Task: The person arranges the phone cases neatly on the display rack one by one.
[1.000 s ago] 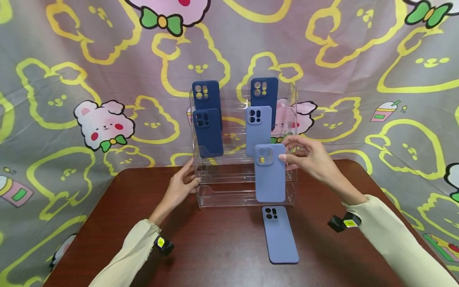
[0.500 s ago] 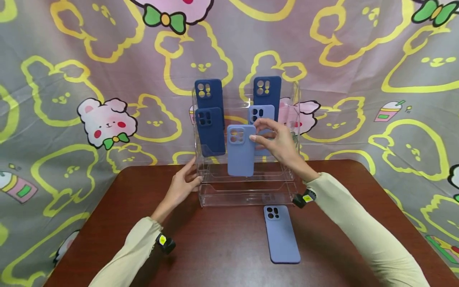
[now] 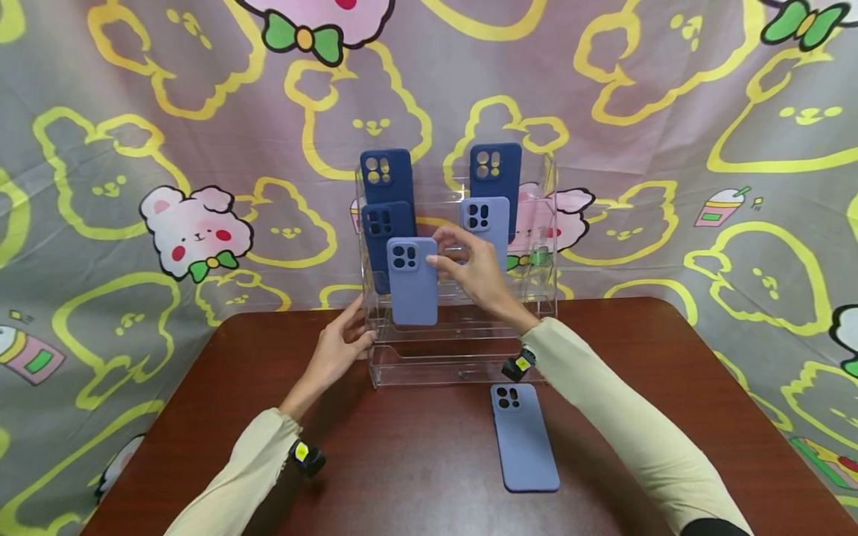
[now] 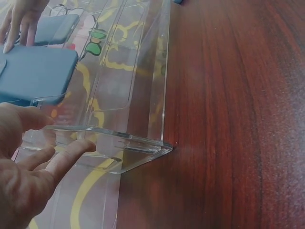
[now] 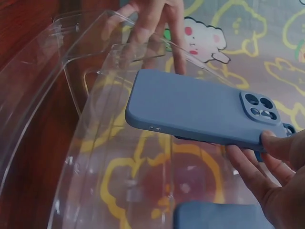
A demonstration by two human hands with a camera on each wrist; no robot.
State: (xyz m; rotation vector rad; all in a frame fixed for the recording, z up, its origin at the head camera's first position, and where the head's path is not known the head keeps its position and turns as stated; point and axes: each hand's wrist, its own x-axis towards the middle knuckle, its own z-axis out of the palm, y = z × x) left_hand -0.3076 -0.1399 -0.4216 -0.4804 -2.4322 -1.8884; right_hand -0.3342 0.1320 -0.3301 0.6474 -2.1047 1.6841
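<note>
My right hand [image 3: 479, 275] pinches a light blue phone case [image 3: 413, 286] by its upper right edge, thumb in front and fingers behind. The case is upright at the left half of a clear acrylic tiered rack [image 3: 462, 368], in front of a dark blue case. In the right wrist view the same phone case [image 5: 190, 105] shows its camera cutouts near my thumb. My left hand [image 3: 335, 346] grips the left side of the rack, thumb at the front. In the left wrist view, fingers of the left hand [image 4: 33, 167] curl about the rack's clear side panel [image 4: 105, 148].
Dark blue cases stand in the rack, an upper left case [image 3: 395, 167], a lower left case [image 3: 377, 249] and an upper right case [image 3: 503, 171]. A light blue case [image 3: 492, 223] stands below the last. Another light blue case [image 3: 526, 447] lies on the brown table [image 3: 415, 461].
My right hand has carried the light blue case from the rack's lower right, up and across to its left side. The left hand has stayed at the rack's side.
</note>
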